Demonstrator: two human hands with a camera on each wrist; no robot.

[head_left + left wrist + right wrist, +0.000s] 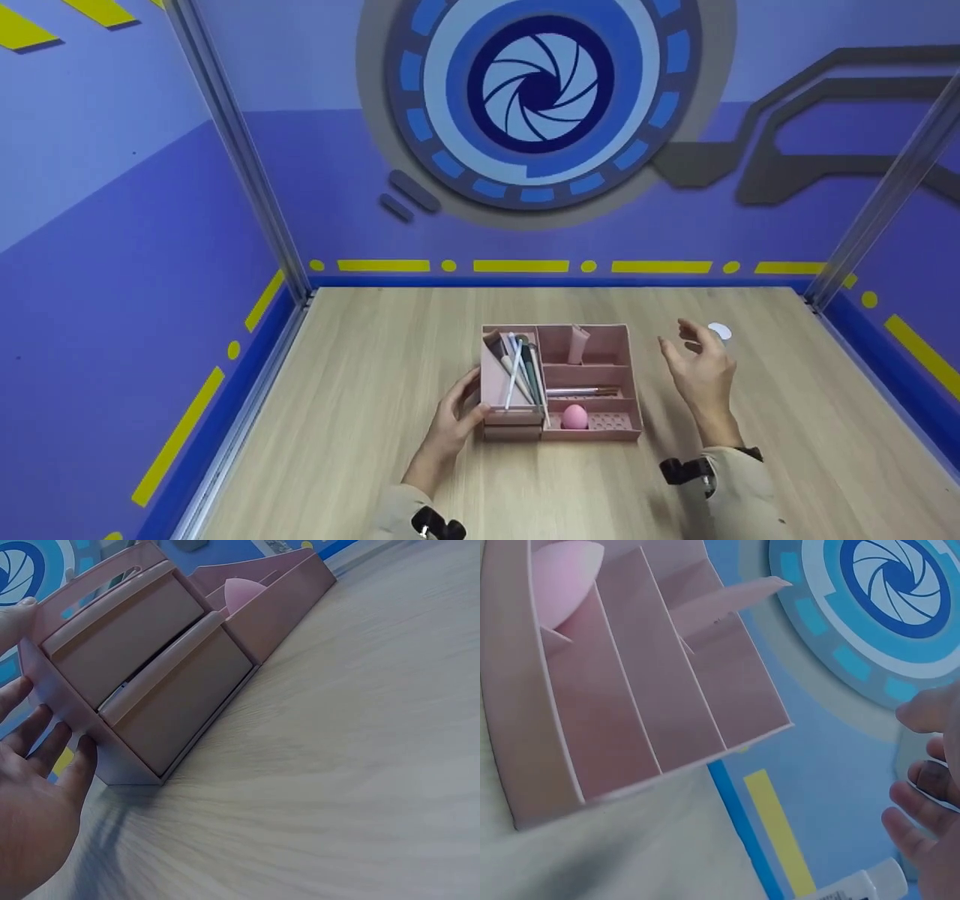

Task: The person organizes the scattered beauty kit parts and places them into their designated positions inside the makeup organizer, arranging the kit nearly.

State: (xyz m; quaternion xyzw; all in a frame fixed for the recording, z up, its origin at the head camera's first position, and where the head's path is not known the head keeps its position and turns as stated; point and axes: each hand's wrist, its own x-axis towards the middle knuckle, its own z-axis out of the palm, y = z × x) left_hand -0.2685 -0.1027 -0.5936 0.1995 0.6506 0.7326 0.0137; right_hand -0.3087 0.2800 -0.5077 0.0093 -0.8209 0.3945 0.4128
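Observation:
A pink desktop organizer (636,405) stands on the table. My left hand (452,420) touches its left side, fingers (82,765) along the wall and thumb near the top edge. Makeup brushes (517,375) lean in the organizer's left compartment, above two drawers (180,697). A pink tube (577,345) stands in the back right section, slim sticks (581,391) lie in the middle one, and a pink makeup sponge (575,417) sits in the front one. Right of the organizer, my right hand (701,375) is raised with loosely bent fingers and nothing between them.
A white oval piece (720,331) shows just behind the right hand. At the bottom of the right wrist view is a white-capped tube (885,881). Blue panels (420,240) and metal posts (247,165) border the wooden table (360,360).

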